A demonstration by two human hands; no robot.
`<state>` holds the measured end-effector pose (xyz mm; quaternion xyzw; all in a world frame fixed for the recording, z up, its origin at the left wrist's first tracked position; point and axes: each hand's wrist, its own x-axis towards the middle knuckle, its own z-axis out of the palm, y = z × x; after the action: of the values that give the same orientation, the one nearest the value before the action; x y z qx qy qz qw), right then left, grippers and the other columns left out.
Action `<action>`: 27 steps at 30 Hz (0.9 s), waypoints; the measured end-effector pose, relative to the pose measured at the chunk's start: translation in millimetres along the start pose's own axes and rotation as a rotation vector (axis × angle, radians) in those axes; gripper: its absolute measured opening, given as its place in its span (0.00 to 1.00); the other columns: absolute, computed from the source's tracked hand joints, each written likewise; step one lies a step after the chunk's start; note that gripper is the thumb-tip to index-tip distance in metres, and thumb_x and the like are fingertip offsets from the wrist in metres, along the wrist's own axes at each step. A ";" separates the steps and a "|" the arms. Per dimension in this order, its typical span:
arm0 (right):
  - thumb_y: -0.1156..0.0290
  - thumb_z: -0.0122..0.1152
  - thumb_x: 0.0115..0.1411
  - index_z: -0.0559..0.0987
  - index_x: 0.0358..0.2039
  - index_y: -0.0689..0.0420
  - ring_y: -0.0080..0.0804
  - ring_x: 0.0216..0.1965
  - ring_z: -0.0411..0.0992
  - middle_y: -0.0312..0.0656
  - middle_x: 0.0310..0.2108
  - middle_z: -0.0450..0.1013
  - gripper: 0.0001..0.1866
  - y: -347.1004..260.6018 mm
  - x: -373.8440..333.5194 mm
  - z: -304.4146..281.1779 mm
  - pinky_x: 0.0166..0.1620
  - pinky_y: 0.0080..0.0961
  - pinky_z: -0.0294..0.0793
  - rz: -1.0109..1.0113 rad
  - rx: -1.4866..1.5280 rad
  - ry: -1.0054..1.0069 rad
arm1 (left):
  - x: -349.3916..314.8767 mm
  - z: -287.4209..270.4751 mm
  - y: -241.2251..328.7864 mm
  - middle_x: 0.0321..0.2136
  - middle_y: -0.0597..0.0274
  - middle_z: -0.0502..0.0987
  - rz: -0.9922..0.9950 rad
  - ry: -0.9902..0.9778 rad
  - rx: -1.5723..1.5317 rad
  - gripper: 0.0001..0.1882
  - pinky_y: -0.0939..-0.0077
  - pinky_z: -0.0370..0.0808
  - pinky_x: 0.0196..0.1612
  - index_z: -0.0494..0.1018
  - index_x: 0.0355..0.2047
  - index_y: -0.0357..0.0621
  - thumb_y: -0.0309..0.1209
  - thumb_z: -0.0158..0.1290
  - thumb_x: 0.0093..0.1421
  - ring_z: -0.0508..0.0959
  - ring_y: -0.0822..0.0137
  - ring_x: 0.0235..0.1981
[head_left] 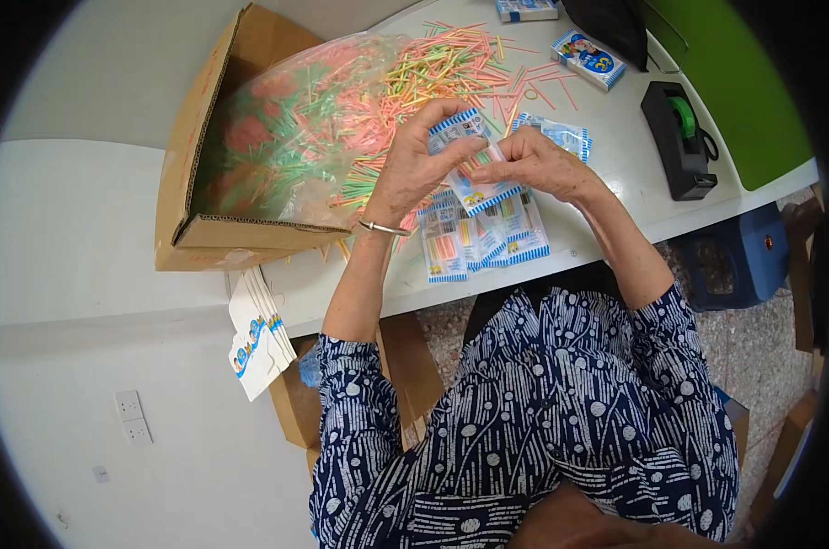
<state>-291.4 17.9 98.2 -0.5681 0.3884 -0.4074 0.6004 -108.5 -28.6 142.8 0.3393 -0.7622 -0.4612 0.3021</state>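
The left hand (412,169) pinches a clear packet (489,196) between thumb and fingers, the thumb lying across its face. The right hand (544,166) is closed at the packet's right edge, thumb and fingertips pressed together; whether they grip the film or the sticks within cannot be told. The packet is between the two hands, tilted above the tabletop (615,203), with pink and green sticks showing inside. Its label has blue striped bands at the ends, small dark print too fine to make out, and a blue and yellow emblem near the lower end.

Just below the hands, toward the body, lie overlapping filled packets (445,249) with the same striped bands and fine print. Another striped packet (570,139) lies just beyond the right hand. Beyond the left hand spreads a loose heap of coloured sticks (451,71), and to its left a cardboard box (259,235) holds a clear bag (309,96) of more.

Farther beyond the right hand is a small carton (590,60) with a blue and yellow printed emblem; a black tape dispenser (685,166) is to that hand's right. Below and left of the left hand, white cartons (261,343) carry blue printed pictures.
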 end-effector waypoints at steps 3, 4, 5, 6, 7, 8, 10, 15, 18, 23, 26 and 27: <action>0.58 0.69 0.49 0.76 0.11 0.55 0.12 0.14 0.48 0.23 0.10 0.56 0.19 1.9 -4.7 7.1 0.19 0.20 0.42 -0.014 -0.028 -0.003 | -9.4 -1.8 2.5 0.35 0.64 0.74 -0.018 -0.033 -0.024 0.19 0.80 0.72 0.39 0.69 0.44 0.39 0.29 0.60 0.53 0.73 0.76 0.37; 0.57 0.69 0.49 0.76 0.11 0.55 0.12 0.14 0.49 0.23 0.10 0.56 0.19 0.3 -6.2 11.2 0.19 0.20 0.42 -0.004 0.014 -0.020 | -11.5 -3.3 4.1 0.35 0.64 0.74 -0.020 -0.031 -0.025 0.19 0.80 0.72 0.39 0.69 0.44 0.39 0.29 0.60 0.53 0.73 0.76 0.37; 0.57 0.69 0.49 0.76 0.12 0.55 0.11 0.14 0.49 0.23 0.10 0.57 0.19 -0.6 -7.3 13.9 0.19 0.20 0.42 0.006 0.056 -0.036 | -13.2 -4.7 5.7 0.36 0.64 0.74 0.021 -0.046 0.021 0.19 0.79 0.71 0.42 0.69 0.44 0.39 0.29 0.60 0.53 0.73 0.75 0.38; 0.57 0.69 0.49 0.76 0.12 0.55 0.11 0.14 0.49 0.23 0.10 0.57 0.19 -0.2 -7.7 15.4 0.19 0.20 0.42 0.008 0.056 -0.039 | -14.7 -5.5 6.5 0.38 0.63 0.74 0.063 -0.061 0.066 0.19 0.78 0.71 0.44 0.69 0.45 0.38 0.29 0.60 0.53 0.73 0.73 0.40; 0.56 0.70 0.48 0.76 0.12 0.55 0.11 0.14 0.50 0.23 0.10 0.57 0.19 1.3 -7.6 17.4 0.18 0.20 0.43 0.023 0.047 -0.063 | -16.2 -6.0 6.0 0.38 0.63 0.74 0.060 -0.058 0.066 0.19 0.78 0.71 0.44 0.69 0.45 0.38 0.29 0.60 0.53 0.73 0.73 0.40; 0.56 0.70 0.48 0.76 0.12 0.55 0.11 0.14 0.50 0.23 0.10 0.57 0.19 3.0 -7.3 18.9 0.18 0.20 0.43 0.039 0.037 -0.088 | -17.5 -6.4 4.4 0.39 0.63 0.73 0.065 -0.084 0.092 0.20 0.78 0.70 0.46 0.69 0.45 0.38 0.29 0.60 0.53 0.73 0.72 0.41; 0.55 0.71 0.46 0.79 0.15 0.57 0.12 0.15 0.54 0.25 0.12 0.62 0.18 9.3 -5.2 19.3 0.18 0.19 0.46 0.096 -0.006 -0.067 | -20.3 -7.5 -0.4 0.40 0.62 0.73 0.066 -0.110 0.116 0.21 0.77 0.69 0.47 0.68 0.46 0.38 0.29 0.59 0.53 0.72 0.72 0.43; 0.52 0.71 0.45 0.80 0.16 0.58 0.13 0.14 0.57 0.28 0.12 0.65 0.20 14.4 -7.0 24.0 0.17 0.19 0.49 0.090 -0.115 -0.079 | -30.5 -12.2 -1.6 0.41 0.64 0.73 0.041 -0.144 0.096 0.22 0.79 0.71 0.45 0.67 0.49 0.40 0.26 0.60 0.54 0.72 0.74 0.43; 0.55 0.68 0.49 0.78 0.14 0.57 0.11 0.13 0.52 0.24 0.10 0.60 0.19 16.0 -6.8 37.9 0.17 0.18 0.46 0.069 -0.067 -0.106 | -43.5 -19.6 -6.8 0.41 0.64 0.72 -0.002 -0.147 0.083 0.22 0.78 0.70 0.46 0.67 0.49 0.40 0.26 0.60 0.54 0.72 0.74 0.44; 0.50 0.68 0.49 0.80 0.17 0.58 0.14 0.14 0.57 0.28 0.10 0.63 0.22 19.7 -3.7 47.8 0.18 0.19 0.50 0.097 -0.111 -0.226 | -57.2 -25.7 -13.4 0.42 0.64 0.71 -0.048 -0.169 -0.010 0.23 0.78 0.69 0.48 0.66 0.49 0.39 0.26 0.60 0.53 0.71 0.73 0.46; 0.50 0.67 0.50 0.80 0.19 0.58 0.14 0.15 0.58 0.28 0.11 0.64 0.21 19.5 -4.7 54.4 0.18 0.19 0.52 0.052 -0.074 -0.254 | -60.9 -28.4 -11.7 0.43 0.64 0.71 -0.067 -0.205 -0.014 0.24 0.77 0.68 0.50 0.66 0.50 0.39 0.26 0.60 0.53 0.70 0.72 0.47; 0.50 0.67 0.50 0.81 0.20 0.59 0.14 0.15 0.59 0.28 0.12 0.64 0.21 19.3 -5.1 54.3 0.19 0.19 0.53 0.033 -0.058 -0.268 | -60.9 -28.1 -11.5 0.44 0.64 0.70 -0.078 -0.221 -0.020 0.24 0.76 0.68 0.50 0.65 0.50 0.39 0.26 0.60 0.53 0.70 0.72 0.47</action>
<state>-241.9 42.9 81.8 -0.6280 0.3259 -0.3066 0.6367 -48.3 1.9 134.4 0.3130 -0.7724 -0.5146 0.2014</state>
